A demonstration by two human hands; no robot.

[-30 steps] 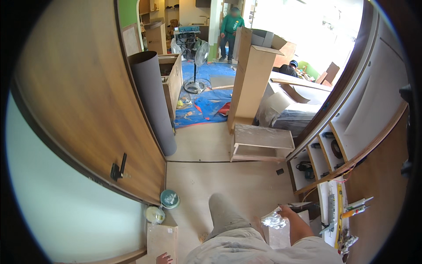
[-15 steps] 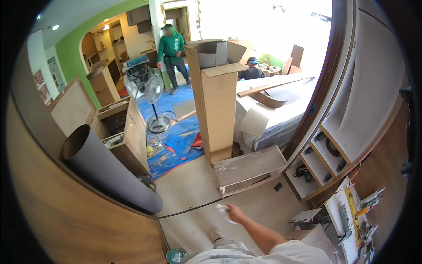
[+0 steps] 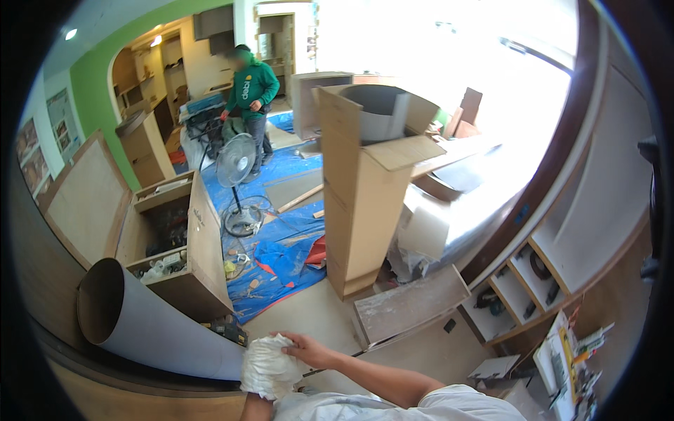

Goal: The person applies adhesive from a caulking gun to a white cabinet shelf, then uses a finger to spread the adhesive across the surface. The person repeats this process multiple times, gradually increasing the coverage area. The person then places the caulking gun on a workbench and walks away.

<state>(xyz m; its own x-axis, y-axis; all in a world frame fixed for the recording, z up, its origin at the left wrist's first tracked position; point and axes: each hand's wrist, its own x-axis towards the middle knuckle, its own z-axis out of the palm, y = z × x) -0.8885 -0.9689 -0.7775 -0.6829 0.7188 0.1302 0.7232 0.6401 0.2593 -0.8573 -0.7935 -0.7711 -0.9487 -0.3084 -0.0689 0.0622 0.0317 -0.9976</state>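
A bulky, ruffled white cloth is in front of me, low in the picture and left of centre. The fingers of my right hand close on its upper right edge. From the lower edge my left forearm reaches up into the same cloth. My left hand and its fingers are hidden by the folds. Just left of the cloth lies the near end of a large grey rolled sheet, slanting away to the far left.
A tall cardboard box stands ahead, with a low wooden box near its base. Left are an open wooden chest and a standing fan on blue tarp. A person in green stands beyond. Tools lie right.
My right hand has moved left and now grips the white cloth's edge. My left forearm has come into view. The view has shifted, and the person in green has turned.
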